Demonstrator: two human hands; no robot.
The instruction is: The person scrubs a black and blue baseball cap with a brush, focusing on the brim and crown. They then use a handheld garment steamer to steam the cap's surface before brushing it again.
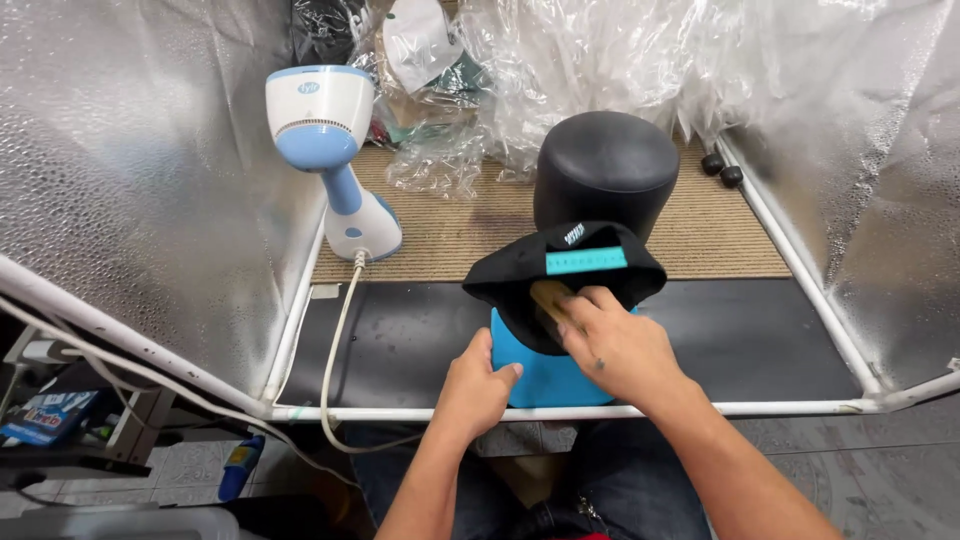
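Note:
A black cap (530, 270) with a turquoise brim (545, 375) and a turquoise strap at its back lies upside down on the black mat (400, 340). My left hand (475, 385) grips the left edge of the brim. My right hand (615, 345) reaches into the cap's opening and presses a tan wooden-looking piece (548, 297) against the inside. A black rounded head form (605, 170) stands just behind the cap.
A white and blue garment steamer (325, 150) stands at the back left, its cord (335, 350) trailing over the mat's front edge. Crumpled clear plastic (560, 70) is heaped behind. Silvery sheets and a white pipe frame (800, 407) enclose the space. Two small black balls (722, 170) lie at the right.

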